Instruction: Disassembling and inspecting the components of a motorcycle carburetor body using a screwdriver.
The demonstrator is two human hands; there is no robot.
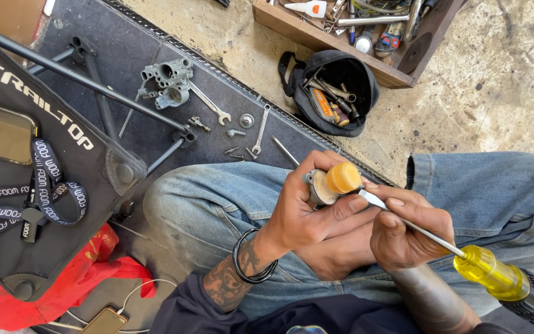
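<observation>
Overhead, I note a black bag (38,154) at left with white lettering on its flap and a printed black lanyard (44,192) draped over it; red plastic (63,278) lies beneath. A wooden tool tray (341,52) sits at top, a white squeeze bottle with an orange label (307,8) inside. My left hand (307,213) is closed around a small round metal part with an orange cap (335,184), held above my jeans-clad lap. My right hand (406,232) grips the shaft of a yellow-handled screwdriver (486,272), just beside the part; the tip touches its edge.
</observation>
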